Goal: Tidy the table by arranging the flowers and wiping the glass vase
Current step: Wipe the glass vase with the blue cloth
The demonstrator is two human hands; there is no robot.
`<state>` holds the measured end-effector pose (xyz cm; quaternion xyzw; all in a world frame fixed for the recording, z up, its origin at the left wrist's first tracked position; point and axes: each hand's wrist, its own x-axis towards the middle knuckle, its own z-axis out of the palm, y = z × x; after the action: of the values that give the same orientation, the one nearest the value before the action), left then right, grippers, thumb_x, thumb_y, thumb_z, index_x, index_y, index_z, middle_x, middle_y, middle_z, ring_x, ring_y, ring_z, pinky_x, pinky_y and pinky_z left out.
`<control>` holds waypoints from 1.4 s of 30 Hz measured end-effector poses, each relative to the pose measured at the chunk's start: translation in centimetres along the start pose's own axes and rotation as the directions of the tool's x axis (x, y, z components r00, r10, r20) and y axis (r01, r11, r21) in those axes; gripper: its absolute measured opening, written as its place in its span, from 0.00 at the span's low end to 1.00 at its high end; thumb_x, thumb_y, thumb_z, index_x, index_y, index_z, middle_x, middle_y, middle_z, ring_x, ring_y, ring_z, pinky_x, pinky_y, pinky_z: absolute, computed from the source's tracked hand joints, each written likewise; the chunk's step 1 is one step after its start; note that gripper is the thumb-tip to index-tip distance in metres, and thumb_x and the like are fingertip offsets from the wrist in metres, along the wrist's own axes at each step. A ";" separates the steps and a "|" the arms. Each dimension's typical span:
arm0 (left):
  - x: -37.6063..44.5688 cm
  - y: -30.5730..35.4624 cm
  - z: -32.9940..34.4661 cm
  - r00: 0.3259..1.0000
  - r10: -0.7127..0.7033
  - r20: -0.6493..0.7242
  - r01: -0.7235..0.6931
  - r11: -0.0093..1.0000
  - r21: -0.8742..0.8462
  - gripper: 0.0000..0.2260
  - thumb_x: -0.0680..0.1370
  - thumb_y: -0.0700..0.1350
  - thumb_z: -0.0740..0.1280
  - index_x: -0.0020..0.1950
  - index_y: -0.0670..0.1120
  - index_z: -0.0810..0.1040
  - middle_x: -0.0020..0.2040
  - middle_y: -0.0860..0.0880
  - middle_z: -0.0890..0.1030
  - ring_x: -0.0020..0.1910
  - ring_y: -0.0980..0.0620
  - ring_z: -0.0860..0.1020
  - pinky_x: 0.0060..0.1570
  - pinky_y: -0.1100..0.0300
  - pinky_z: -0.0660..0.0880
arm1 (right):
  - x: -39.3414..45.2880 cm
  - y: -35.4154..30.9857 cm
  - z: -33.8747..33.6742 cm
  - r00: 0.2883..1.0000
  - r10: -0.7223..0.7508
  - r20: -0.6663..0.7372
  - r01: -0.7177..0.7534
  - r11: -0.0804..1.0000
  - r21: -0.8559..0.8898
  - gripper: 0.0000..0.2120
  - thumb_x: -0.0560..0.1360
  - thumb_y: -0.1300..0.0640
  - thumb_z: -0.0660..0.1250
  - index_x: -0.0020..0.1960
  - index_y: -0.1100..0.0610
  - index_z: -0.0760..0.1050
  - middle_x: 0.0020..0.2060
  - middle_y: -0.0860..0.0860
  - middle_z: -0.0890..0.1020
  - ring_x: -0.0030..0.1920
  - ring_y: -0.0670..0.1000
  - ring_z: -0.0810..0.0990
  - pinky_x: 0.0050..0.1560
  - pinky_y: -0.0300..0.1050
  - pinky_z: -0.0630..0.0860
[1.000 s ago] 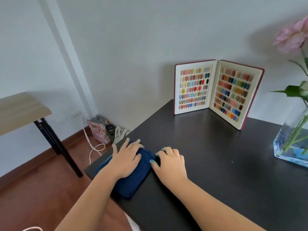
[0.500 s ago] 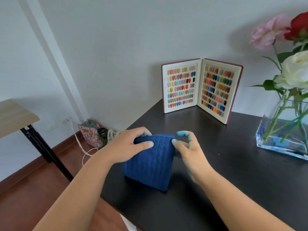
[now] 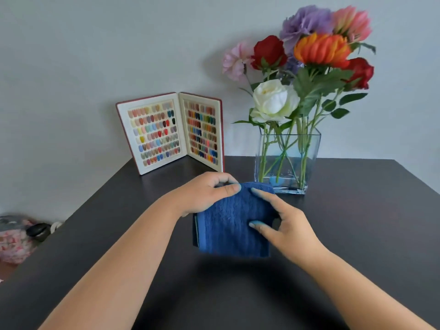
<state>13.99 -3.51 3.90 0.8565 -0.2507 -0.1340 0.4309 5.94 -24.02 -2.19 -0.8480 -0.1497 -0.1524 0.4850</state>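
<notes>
A folded dark blue terry cloth [image 3: 234,220] hangs lifted above the dark, matte black tabletop [image 3: 357,234], held near the middle of the view. The left hand [image 3: 204,194] comes in from seven o'clock and pinches the cloth's upper left corner, thumb lying across the front of the top edge and the fingers curled behind it. The right hand [image 3: 289,225] comes in from five o'clock and is loosely open at the cloth's right side: its forefinger lies flat on the upper front of the fabric, its thumb presses the front lower down, and the remaining fingers are hidden behind the right edge, so how firmly it grips cannot be told. The nails are painted light blue.

At one o'clock from the cloth, just behind its top right corner, stands a clear rectangular glass vase [image 3: 309,148] on the tabletop, with water in its lower part and green stems crossing inside. A bunch of flowers [image 3: 307,60] rises from it: a white rose at the front, red roses, a pink bloom to the left, an orange bloom, a purple one and a coral-pink one at the top.

At eleven o'clock from the cloth, an open red-edged nail colour sample book [image 3: 171,132] stands upright against the grey wall, its two pages filled with rows of coloured tips. At nine o'clock, beyond the table's left edge, a blurred pink patterned bag [image 3: 12,244] lies low down.
</notes>
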 end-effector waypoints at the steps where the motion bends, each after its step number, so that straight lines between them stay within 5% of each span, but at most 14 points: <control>1: 0.9 0.0 0.7 0.999 -0.011 0.043 0.011 1.000 -0.003 0.10 0.80 0.55 0.63 0.53 0.54 0.81 0.53 0.57 0.83 0.56 0.63 0.78 0.59 0.63 0.69 | -0.3 0.6 -0.7 1.000 0.004 -0.024 -0.005 0.999 -0.050 0.30 0.70 0.59 0.76 0.66 0.39 0.71 0.55 0.34 0.78 0.48 0.54 0.81 0.50 0.42 0.79; 4: 3.1 -0.2 2.9 0.996 -0.039 0.084 0.034 0.997 0.069 0.13 0.80 0.56 0.62 0.60 0.53 0.79 0.56 0.56 0.81 0.57 0.59 0.77 0.60 0.61 0.70 | -0.9 2.3 -2.1 0.997 -0.045 -0.070 0.028 0.973 -0.228 0.22 0.69 0.60 0.76 0.61 0.49 0.79 0.46 0.44 0.80 0.43 0.48 0.79 0.45 0.30 0.73; 6: 3.8 -0.6 4.4 0.999 -0.006 0.039 -0.002 0.982 0.191 0.14 0.80 0.56 0.62 0.63 0.56 0.76 0.57 0.56 0.78 0.56 0.56 0.77 0.57 0.60 0.70 | -1.1 3.6 -2.8 0.995 -0.040 -0.087 0.009 0.944 -0.329 0.16 0.69 0.58 0.76 0.56 0.51 0.82 0.42 0.47 0.76 0.43 0.46 0.74 0.46 0.33 0.69; 9: 3.6 -1.8 6.2 0.989 0.132 0.069 -0.143 0.970 0.197 0.17 0.77 0.58 0.66 0.65 0.59 0.75 0.66 0.60 0.71 0.67 0.61 0.68 0.67 0.60 0.63 | -1.2 5.1 -4.0 0.993 0.020 -0.114 -0.067 0.904 -0.422 0.12 0.70 0.53 0.75 0.53 0.46 0.83 0.52 0.47 0.70 0.54 0.50 0.67 0.58 0.42 0.66; 12: 3.2 -2.8 7.4 0.984 0.131 0.118 -0.157 0.954 0.256 0.21 0.72 0.59 0.72 0.64 0.62 0.75 0.66 0.65 0.72 0.69 0.67 0.64 0.70 0.56 0.55 | -1.0 5.1 -5.4 0.987 0.151 -0.061 -0.160 0.970 -0.185 0.10 0.72 0.55 0.73 0.48 0.40 0.79 0.56 0.43 0.73 0.59 0.46 0.71 0.61 0.45 0.70; 15: 3.9 -2.8 7.7 0.988 0.157 0.001 -0.155 0.977 0.146 0.12 0.75 0.48 0.72 0.57 0.58 0.78 0.55 0.63 0.80 0.54 0.67 0.76 0.53 0.68 0.68 | -0.5 4.7 -6.5 0.973 0.229 -0.037 -0.226 0.972 0.061 0.12 0.74 0.59 0.71 0.47 0.41 0.79 0.47 0.41 0.83 0.51 0.42 0.80 0.56 0.50 0.78; 18: 5.5 -1.8 7.9 0.974 0.192 -0.118 -0.184 0.980 0.069 0.09 0.77 0.46 0.70 0.56 0.55 0.78 0.52 0.61 0.81 0.53 0.64 0.78 0.49 0.71 0.71 | 0.0 5.3 -7.0 0.975 0.025 -0.221 -0.087 0.957 -0.277 0.17 0.72 0.51 0.73 0.59 0.43 0.74 0.57 0.43 0.78 0.59 0.46 0.74 0.62 0.53 0.72; 20: 6.7 -0.9 8.3 0.967 0.194 -0.165 -0.197 0.980 -0.002 0.09 0.77 0.46 0.69 0.57 0.53 0.78 0.53 0.58 0.82 0.53 0.62 0.78 0.51 0.68 0.73 | 0.4 5.5 -6.7 0.979 -0.125 -0.164 0.027 0.865 -0.502 0.32 0.68 0.41 0.73 0.68 0.45 0.67 0.66 0.47 0.71 0.66 0.50 0.66 0.65 0.50 0.62; 22: 7.6 0.4 8.5 0.966 0.179 -0.189 -0.202 0.973 -0.111 0.09 0.78 0.45 0.69 0.58 0.52 0.78 0.53 0.56 0.82 0.52 0.63 0.79 0.51 0.68 0.75 | 1.1 5.9 -5.7 0.981 -0.177 -0.076 0.104 0.820 -0.562 0.37 0.67 0.40 0.73 0.71 0.47 0.63 0.68 0.50 0.69 0.67 0.53 0.66 0.64 0.52 0.63; 27: 9.7 1.3 7.5 0.972 0.117 -0.205 -0.181 0.926 -0.331 0.08 0.78 0.45 0.68 0.56 0.54 0.78 0.56 0.49 0.83 0.56 0.50 0.80 0.58 0.51 0.78 | 3.7 8.3 -5.0 0.904 -0.389 -0.176 0.217 0.773 -0.596 0.25 0.70 0.62 0.74 0.64 0.54 0.70 0.57 0.59 0.77 0.55 0.60 0.77 0.55 0.56 0.77; 30: 10.0 1.6 6.3 0.965 0.124 -0.230 -0.203 0.910 -0.362 0.08 0.78 0.46 0.68 0.55 0.56 0.79 0.55 0.49 0.82 0.56 0.50 0.79 0.58 0.52 0.78 | 5.3 8.4 -5.7 0.826 -0.523 -0.212 0.314 0.737 -0.598 0.21 0.72 0.65 0.71 0.63 0.57 0.73 0.53 0.59 0.78 0.52 0.59 0.76 0.54 0.52 0.76; 35: 11.8 1.1 2.9 0.821 -0.012 -0.570 -0.239 0.900 -0.365 0.09 0.76 0.56 0.68 0.55 0.57 0.78 0.55 0.55 0.78 0.59 0.50 0.77 0.61 0.49 0.73 | 8.4 8.3 -7.4 0.716 -0.650 -0.257 0.237 0.571 -0.786 0.20 0.73 0.63 0.66 0.65 0.54 0.73 0.54 0.53 0.72 0.49 0.58 0.72 0.48 0.52 0.70; 39: 14.8 1.7 1.9 0.896 -0.122 -0.428 -0.142 0.832 -0.536 0.15 0.77 0.58 0.65 0.62 0.54 0.73 0.60 0.55 0.75 0.65 0.47 0.72 0.69 0.46 0.65 | 11.3 8.6 -6.0 0.728 -0.672 -0.136 0.204 0.401 -0.893 0.24 0.69 0.62 0.68 0.65 0.55 0.76 0.54 0.54 0.69 0.51 0.61 0.71 0.49 0.56 0.70; 42: 16.3 2.0 2.4 0.945 -0.102 -0.311 -0.095 0.824 -0.559 0.23 0.79 0.57 0.64 0.71 0.48 0.70 0.69 0.50 0.73 0.70 0.45 0.68 0.72 0.45 0.61 | 12.2 8.4 -4.9 0.757 -0.643 -0.114 0.218 0.414 -0.884 0.24 0.69 0.61 0.67 0.65 0.59 0.76 0.58 0.57 0.69 0.49 0.61 0.72 0.50 0.55 0.72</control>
<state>25.97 -14.96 3.88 0.7003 -0.1229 -0.0588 0.7008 19.89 -31.07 -1.45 -0.8416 -0.1657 -0.5139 -0.0136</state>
